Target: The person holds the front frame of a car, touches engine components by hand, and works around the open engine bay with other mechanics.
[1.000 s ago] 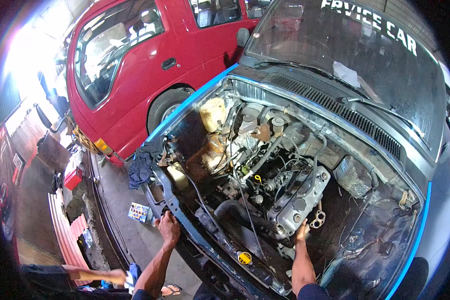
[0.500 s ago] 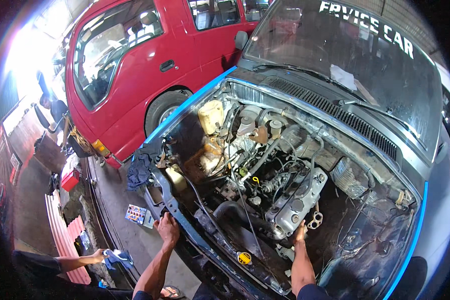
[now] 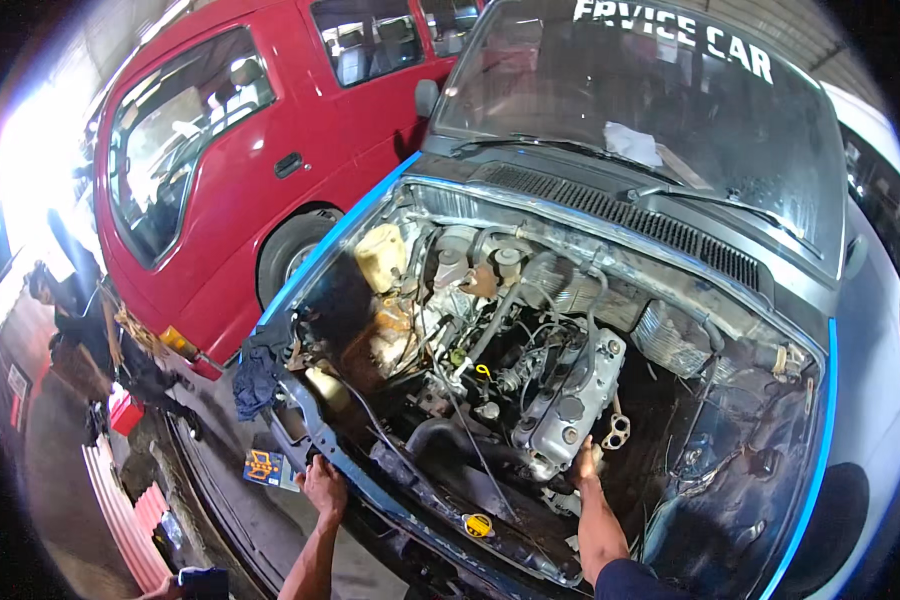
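My left hand [image 3: 322, 488] is curled closed over the edge of the front body panel [image 3: 370, 490] of a car with an uncovered engine bay. Its fingertips are partly hidden by the panel. My right hand [image 3: 587, 465] reaches into the bay, its fingers pressed together low against the front side of the engine, under the grey valve cover [image 3: 570, 408]. What those fingers hold, if anything, is hidden. Just beyond this hand is a metal flange with holes [image 3: 618, 432]. A yellow radiator cap [image 3: 478, 525] sits between my two arms.
A dark cloth [image 3: 260, 382] hangs over the bay's left front corner. A small box [image 3: 269, 466] lies on the floor beside the car. A red van [image 3: 210, 190] stands close on the left. Another person [image 3: 85, 330] is at the far left, near a red box [image 3: 123, 412].
The whole view has shifted, so the car appears further left. Both my hands keep nearly the same places. The person at far left has moved nearer; another person's hand with a blue cloth has dropped lower.
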Motion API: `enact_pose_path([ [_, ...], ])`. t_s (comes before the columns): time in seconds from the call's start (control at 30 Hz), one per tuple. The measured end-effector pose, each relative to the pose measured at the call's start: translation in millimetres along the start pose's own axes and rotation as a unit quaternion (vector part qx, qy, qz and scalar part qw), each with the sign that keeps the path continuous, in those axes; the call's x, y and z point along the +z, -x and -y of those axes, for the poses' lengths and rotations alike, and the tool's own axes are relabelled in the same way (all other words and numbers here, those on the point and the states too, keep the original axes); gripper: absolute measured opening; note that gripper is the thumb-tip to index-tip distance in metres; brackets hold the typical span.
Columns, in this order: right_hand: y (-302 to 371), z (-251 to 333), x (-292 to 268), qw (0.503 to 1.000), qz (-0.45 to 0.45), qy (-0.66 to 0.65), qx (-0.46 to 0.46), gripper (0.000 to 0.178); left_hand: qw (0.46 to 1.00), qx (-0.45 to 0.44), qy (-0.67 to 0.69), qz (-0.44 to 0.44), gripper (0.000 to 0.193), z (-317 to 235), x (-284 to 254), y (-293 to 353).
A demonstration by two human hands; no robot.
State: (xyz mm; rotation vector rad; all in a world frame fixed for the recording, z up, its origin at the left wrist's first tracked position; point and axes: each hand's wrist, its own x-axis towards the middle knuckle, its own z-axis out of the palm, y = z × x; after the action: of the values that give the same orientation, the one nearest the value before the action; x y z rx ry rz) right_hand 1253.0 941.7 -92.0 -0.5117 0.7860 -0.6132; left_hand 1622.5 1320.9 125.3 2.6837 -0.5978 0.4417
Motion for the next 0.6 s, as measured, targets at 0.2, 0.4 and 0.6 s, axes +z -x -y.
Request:
enact_pose_path([
  [0.2, 26, 39, 14, 0.998, -0.041, 0.028, 0.031, 0.085, 1.0, 0.018, 0.009, -0.019, 0.008, -9, 14, -2],
  [0.4, 26, 21, 40, 0.994, -0.112, -0.006, 0.0, 0.073, 1.0, 0.002, 0.002, -0.02, 0.009, 5, 9, -2],
  [0.6, -3, 21, -35, 0.998, -0.061, -0.018, -0.026, 0.072, 0.999, 0.015, 0.032, -0.016, 0.01, -25, 14, -7],
])
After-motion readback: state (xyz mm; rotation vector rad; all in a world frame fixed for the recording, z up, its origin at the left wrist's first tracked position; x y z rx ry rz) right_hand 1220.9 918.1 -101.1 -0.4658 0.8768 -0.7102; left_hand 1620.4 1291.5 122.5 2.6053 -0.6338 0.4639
